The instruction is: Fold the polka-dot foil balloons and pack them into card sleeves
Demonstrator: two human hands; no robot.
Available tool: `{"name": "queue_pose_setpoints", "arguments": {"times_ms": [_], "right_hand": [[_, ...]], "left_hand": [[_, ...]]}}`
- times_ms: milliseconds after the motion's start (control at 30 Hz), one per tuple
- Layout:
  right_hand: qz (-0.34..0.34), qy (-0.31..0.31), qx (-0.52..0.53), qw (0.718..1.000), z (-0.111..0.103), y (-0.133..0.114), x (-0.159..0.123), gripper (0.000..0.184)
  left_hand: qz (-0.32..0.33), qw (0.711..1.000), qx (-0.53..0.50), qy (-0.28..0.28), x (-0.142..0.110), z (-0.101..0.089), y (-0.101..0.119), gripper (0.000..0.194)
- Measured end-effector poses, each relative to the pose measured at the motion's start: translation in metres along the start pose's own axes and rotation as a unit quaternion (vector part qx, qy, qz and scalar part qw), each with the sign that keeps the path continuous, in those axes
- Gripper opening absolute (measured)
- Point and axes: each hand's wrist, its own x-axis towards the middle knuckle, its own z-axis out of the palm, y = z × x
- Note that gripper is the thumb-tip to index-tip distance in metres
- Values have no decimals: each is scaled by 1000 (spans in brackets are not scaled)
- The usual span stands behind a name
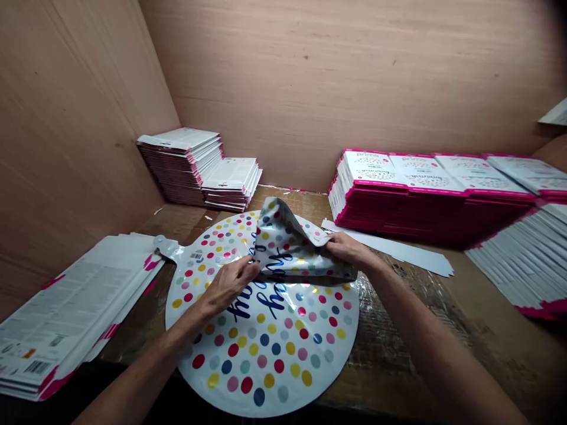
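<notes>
A flat, uninflated foil balloon, white with coloured dots and dark blue lettering, lies on the table with its tail pointing left. Its far right part is lifted into a creased flap that folds over toward the middle; whether this belongs to a second balloon on top, I cannot tell. My left hand rests over the lettering, fingers closed at the flap's left edge. My right hand pinches the flap's raised edge on the right, thumb and fingers together.
White and pink printed cartons stand in stacks at back left and back right. More flat cartons lie at left, others at far right. A white cardboard strip lies behind my right wrist. Wooden panels enclose the back and left.
</notes>
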Motion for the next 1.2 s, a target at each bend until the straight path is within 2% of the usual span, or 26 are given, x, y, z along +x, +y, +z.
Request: {"name": "queue_pose_setpoints", "arguments": {"times_ms": [67,133,233,300,367,433,500,533,600,667,733,767,833,933,967,1033,1067,1100,1167,1200], "right_hand": [[32,42,7,999,1,3,6,35],[26,94,12,995,7,15,-2,41],[10,215,-30,976,23,40,-21,43],[13,265,-85,960,32,53,-26,42],[21,283,-117,952,39,59,-27,40],[25,291,-125,948,41,57,-30,41],[-15,314,-164,935,43,48,-38,49],[-58,323,-201,923,44,41,-43,54],[-173,292,-299,892,49,25,-50,55],[-243,190,-390,868,57,7,-49,48],[-223,99,-446,861,66,-7,-40,44],[-194,80,-461,862,71,-12,-35,41],[-140,74,-469,869,81,-18,-28,31],[-122,62,-454,880,92,-20,-36,10],[-126,58,-445,885,96,-22,-43,7],[-138,62,-414,898,103,-31,-62,12],[-136,66,-398,905,106,-37,-72,18],[-127,65,-384,912,110,-44,-82,24],[-123,49,-347,929,114,-56,-102,38],[-146,32,-322,935,115,-59,-111,49]], "left_hand": [[-55,998,29,33,11,6,8,66],[-74,995,44,51,25,15,12,53],[-79,991,60,91,40,26,11,42],[-70,984,86,137,42,33,10,43],[-30,975,125,184,39,37,10,45],[51,962,181,200,34,40,10,49],[116,950,242,158,29,44,7,55],[130,945,271,126,28,46,4,58],[130,938,312,76,26,51,-4,63],[121,934,330,65,27,56,-12,65],[116,934,332,67,30,59,-17,67],[112,936,326,66,32,58,-18,68],[110,946,299,57,35,54,-18,72],[96,975,192,57,26,39,-7,78],[69,985,138,76,17,35,0,77],[-20,993,11,113,-7,30,17,70],[-69,990,-54,107,-20,31,25,66],[-104,984,-132,60,-34,33,33,64],[-148,944,-293,-35,-53,41,45,60],[-159,918,-358,-59,-59,45,48,56]]}}
